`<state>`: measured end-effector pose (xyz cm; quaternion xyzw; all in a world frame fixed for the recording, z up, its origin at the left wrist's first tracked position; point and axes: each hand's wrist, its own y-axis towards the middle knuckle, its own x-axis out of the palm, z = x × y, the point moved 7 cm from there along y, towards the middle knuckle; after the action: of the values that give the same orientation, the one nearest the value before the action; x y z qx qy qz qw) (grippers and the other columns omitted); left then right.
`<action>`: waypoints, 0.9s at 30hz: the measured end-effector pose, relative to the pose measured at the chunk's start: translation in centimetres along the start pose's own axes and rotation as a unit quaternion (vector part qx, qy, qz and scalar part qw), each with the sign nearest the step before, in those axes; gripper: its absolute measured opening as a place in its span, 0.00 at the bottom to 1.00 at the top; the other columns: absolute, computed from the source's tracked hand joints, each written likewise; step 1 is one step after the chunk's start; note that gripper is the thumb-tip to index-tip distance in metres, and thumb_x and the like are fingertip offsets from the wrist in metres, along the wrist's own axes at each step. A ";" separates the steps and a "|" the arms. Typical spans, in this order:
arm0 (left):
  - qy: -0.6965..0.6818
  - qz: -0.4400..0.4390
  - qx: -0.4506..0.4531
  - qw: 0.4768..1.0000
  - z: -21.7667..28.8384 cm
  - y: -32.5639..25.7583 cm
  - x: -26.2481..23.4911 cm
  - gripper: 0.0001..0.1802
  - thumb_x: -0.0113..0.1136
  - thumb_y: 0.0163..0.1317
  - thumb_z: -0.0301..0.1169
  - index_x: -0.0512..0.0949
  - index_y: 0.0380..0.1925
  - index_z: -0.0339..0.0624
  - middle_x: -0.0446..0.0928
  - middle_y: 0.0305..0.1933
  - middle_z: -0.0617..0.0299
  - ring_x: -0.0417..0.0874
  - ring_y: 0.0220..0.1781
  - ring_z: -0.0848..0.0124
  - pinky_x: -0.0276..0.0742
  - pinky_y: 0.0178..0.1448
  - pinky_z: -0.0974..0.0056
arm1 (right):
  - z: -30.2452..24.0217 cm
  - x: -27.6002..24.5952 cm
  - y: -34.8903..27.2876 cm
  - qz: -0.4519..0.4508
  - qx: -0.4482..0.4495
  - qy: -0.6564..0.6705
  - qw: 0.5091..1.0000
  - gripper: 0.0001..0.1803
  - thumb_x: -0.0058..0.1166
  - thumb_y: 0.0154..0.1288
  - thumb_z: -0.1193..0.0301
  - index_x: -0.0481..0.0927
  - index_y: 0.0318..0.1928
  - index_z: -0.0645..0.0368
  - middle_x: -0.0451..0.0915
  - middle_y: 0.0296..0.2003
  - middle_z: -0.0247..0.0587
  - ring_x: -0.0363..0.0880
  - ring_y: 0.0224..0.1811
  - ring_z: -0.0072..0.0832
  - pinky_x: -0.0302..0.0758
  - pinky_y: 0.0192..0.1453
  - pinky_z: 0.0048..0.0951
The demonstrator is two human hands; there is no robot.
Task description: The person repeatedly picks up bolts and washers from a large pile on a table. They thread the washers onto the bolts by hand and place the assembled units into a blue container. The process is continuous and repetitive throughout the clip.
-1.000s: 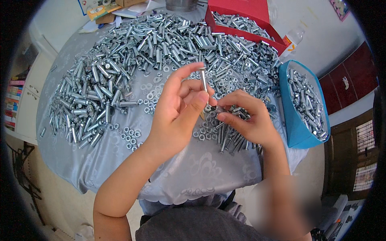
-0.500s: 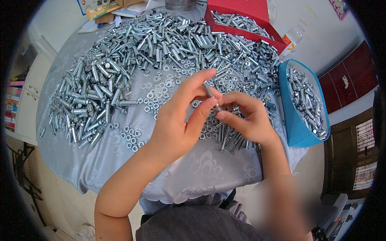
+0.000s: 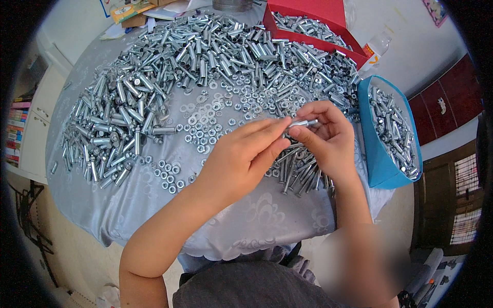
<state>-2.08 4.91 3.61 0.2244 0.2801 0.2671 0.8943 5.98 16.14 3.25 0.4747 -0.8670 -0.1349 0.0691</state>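
A slim metal bolt (image 3: 305, 123) lies nearly level between my two hands above the table. My right hand (image 3: 331, 141) pinches it between thumb and fingers. The fingertips of my left hand (image 3: 231, 159) are closed round its left end, which they partly hide. Under my hands lies a bunch of long bolts (image 3: 295, 174), partly covered by the right hand. To the left of them are loose hex nuts (image 3: 200, 137) and flat washers (image 3: 197, 109). A large heap of metal sleeves (image 3: 200, 51) spreads behind.
Thicker sleeved bolts (image 3: 120, 118) pile up at the left on the grey tablecloth (image 3: 251, 218). A blue fabric bin (image 3: 377, 169) full of metal parts stands at the right. Behind are a red box (image 3: 308, 41) of similar parts, a plastic bottle (image 3: 377, 46) and a metal bucket (image 3: 232, 5).
Both hands have shifted right, and the bolt has turned from steeply slanted to nearly level. My left index finger, raised before, has come down to the bolt's end.
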 end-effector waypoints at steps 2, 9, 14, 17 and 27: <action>0.008 -0.046 -0.023 0.999 -0.5 -0.1 0.5 0.14 0.56 0.54 0.26 0.75 0.43 0.38 0.76 0.42 0.52 0.78 0.43 0.65 0.73 0.45 0.66 | 0.3 -0.1 0.0 -0.002 0.031 0.022 0.999 0.13 0.55 0.53 0.81 0.71 0.40 0.67 0.76 0.34 0.37 0.75 0.36 0.22 0.72 0.42 0.21; -0.009 0.076 0.014 0.997 -0.1 0.2 -0.7 0.07 0.55 0.55 0.27 0.74 0.33 0.36 0.74 0.30 0.59 0.75 0.31 0.69 0.70 0.37 0.68 | 0.6 0.2 -0.1 -0.012 0.082 0.047 0.995 0.10 0.45 0.63 0.73 0.72 0.40 0.67 0.77 0.32 0.40 0.77 0.31 0.23 0.74 0.37 0.22; -0.062 0.000 -0.041 0.997 -0.6 0.0 0.4 0.11 0.53 0.56 0.34 0.69 0.24 0.37 0.70 0.23 0.56 0.70 0.21 0.61 0.65 0.26 0.61 | 1.0 1.3 -0.4 -0.061 0.136 0.062 0.987 0.09 0.44 0.64 0.72 0.70 0.39 0.65 0.74 0.24 0.32 0.72 0.22 0.18 0.68 0.26 0.16; -0.010 -0.059 -0.046 0.997 -0.9 -0.5 0.9 0.13 0.52 0.57 0.36 0.70 0.22 0.38 0.69 0.20 0.56 0.70 0.21 0.61 0.64 0.25 0.61 | 1.0 1.8 -0.7 -0.045 0.173 0.048 0.983 0.08 0.44 0.63 0.72 0.68 0.39 0.64 0.68 0.18 0.27 0.63 0.18 0.14 0.58 0.21 0.15; -0.084 0.019 -0.140 0.986 -1.6 -0.4 -0.2 0.17 0.50 0.58 0.37 0.69 0.16 0.36 0.64 0.14 0.58 0.65 0.14 0.68 0.57 0.19 0.65 | 1.0 1.9 -0.7 -0.033 0.141 0.106 0.984 0.08 0.44 0.62 0.74 0.67 0.41 0.63 0.65 0.18 0.27 0.58 0.19 0.13 0.54 0.22 0.16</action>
<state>-3.10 4.84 2.23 0.1240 0.1601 0.3008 0.9320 5.23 14.38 2.05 0.5197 -0.8490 0.0374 0.0883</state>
